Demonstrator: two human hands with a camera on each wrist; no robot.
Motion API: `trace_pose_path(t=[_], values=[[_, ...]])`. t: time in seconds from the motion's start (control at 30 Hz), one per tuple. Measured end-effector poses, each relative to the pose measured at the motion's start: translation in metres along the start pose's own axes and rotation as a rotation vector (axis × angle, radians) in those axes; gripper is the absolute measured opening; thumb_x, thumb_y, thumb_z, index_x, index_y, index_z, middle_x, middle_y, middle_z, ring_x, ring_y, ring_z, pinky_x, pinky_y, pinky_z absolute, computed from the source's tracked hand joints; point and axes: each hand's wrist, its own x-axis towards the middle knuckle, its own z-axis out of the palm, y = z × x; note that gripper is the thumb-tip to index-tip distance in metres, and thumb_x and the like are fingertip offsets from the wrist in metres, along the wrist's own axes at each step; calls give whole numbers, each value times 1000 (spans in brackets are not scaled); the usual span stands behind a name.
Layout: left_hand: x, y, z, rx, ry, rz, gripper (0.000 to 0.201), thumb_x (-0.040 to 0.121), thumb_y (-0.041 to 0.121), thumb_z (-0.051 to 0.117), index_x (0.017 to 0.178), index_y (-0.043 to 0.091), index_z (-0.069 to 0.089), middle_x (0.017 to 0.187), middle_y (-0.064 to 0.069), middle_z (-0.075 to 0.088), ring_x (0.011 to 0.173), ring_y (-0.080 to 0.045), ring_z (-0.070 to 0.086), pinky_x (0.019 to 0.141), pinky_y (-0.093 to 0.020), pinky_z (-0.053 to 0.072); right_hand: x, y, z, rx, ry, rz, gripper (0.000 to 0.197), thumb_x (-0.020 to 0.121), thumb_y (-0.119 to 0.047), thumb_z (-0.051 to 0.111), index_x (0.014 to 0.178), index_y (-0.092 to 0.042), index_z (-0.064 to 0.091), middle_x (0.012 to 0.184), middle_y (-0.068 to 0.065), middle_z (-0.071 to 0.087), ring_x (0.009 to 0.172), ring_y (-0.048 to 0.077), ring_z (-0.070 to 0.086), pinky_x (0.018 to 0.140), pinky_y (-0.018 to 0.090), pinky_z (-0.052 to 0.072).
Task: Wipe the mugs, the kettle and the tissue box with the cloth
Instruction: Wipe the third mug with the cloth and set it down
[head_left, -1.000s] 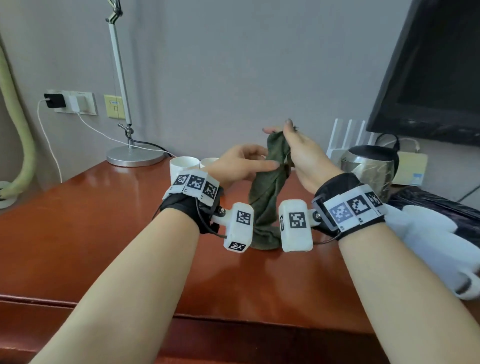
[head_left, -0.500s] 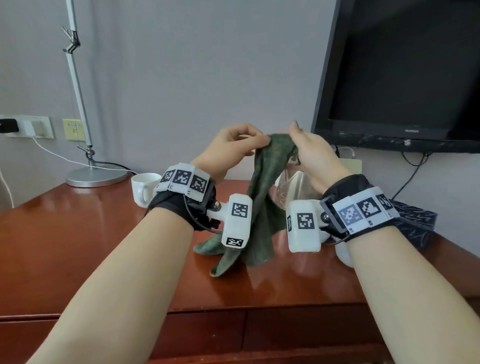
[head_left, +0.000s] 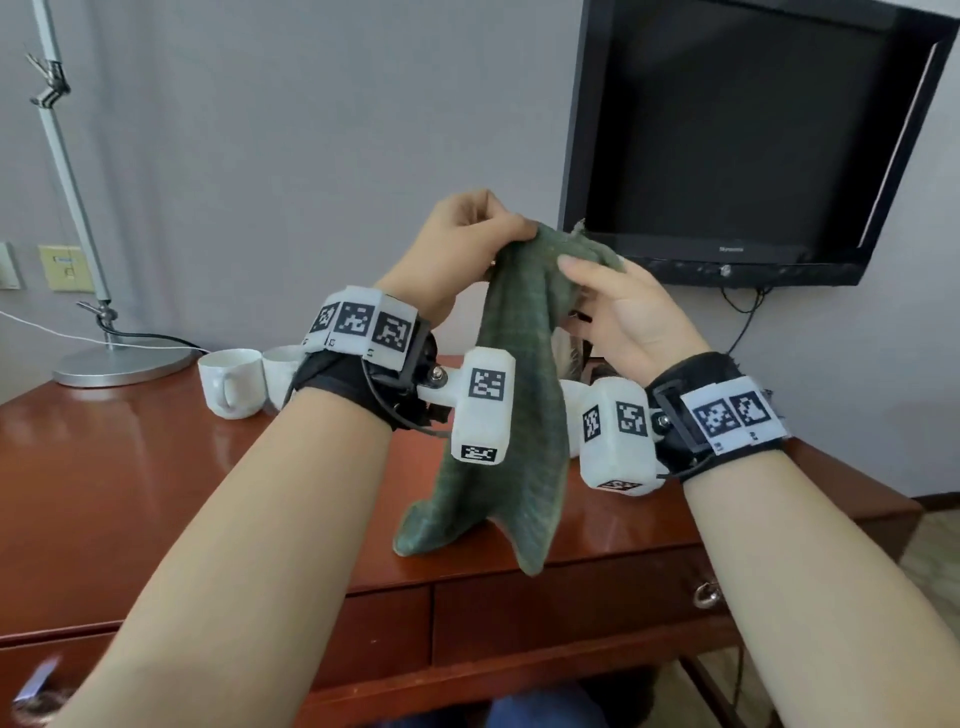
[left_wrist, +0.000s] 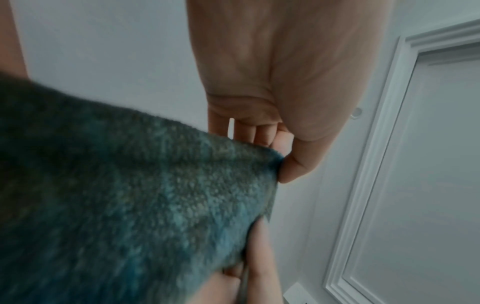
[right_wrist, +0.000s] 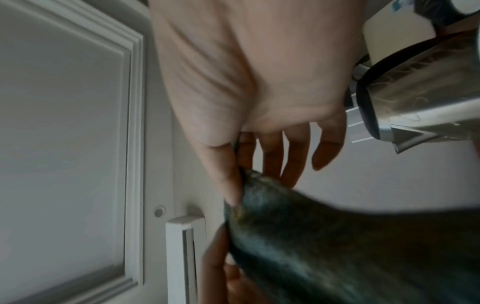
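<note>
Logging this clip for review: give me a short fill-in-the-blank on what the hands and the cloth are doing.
1. Both hands pinch the top edge of the green ____.
2. The left hand and right hand hold it raised above the wooden ____.
3. Two white ____ stand by the lamp base, left of the left wrist.

Missing words: cloth; table; mugs.

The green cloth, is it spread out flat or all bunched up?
Bunched up: the cloth hangs in folds, pinched by the left hand and right hand.
</note>
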Motion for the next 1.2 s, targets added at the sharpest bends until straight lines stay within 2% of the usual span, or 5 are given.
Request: trace_pose_path(t=[0.33,0.7,0.87,1.1,1.2], values=[[-7,-5,34,-366,-301,-114,9,91,3,58,88,11,57,68,2,62,58,-8,60,56,-20,53,-31,-26,-27,41,28,-146,5,95,-14,55,91,-10,55,92,10,64,85,20,64,84,39,54],[-5,-28,36,-573,60,-164,15,91,-1,58,92,14,56,70,2,63,64,-14,60,61,-27,53,-41,14,-69,-6,-101,212,78,63,-34,88,119,9,53,101,17,66,89,28,66,82,42,57],[0,-50,32,-301,78,-239,20,88,-4,56,82,14,57,73,-1,58,64,-14,56,55,-22,46,-41,16,-60,205,-53,20,18,80,-15,60,87,-11,76,86,6,74,78,18,71,70,33,59],[-12,-76,51,-175,-486,-418,32,81,22,67,107,4,64,93,-9,67,78,-19,63,71,-31,53,-44,25,-40,344,-88,-166,43,90,-9,51,133,-11,47,124,10,61,107,23,65,85,34,53],[-16,-86,56,-128,-510,-469,30,85,33,71,103,10,63,91,-5,70,75,-13,65,70,-25,52,-52,30,-60,453,-114,-209,68,87,-18,63,146,-20,28,145,10,47,138,27,38,103,43,45]])
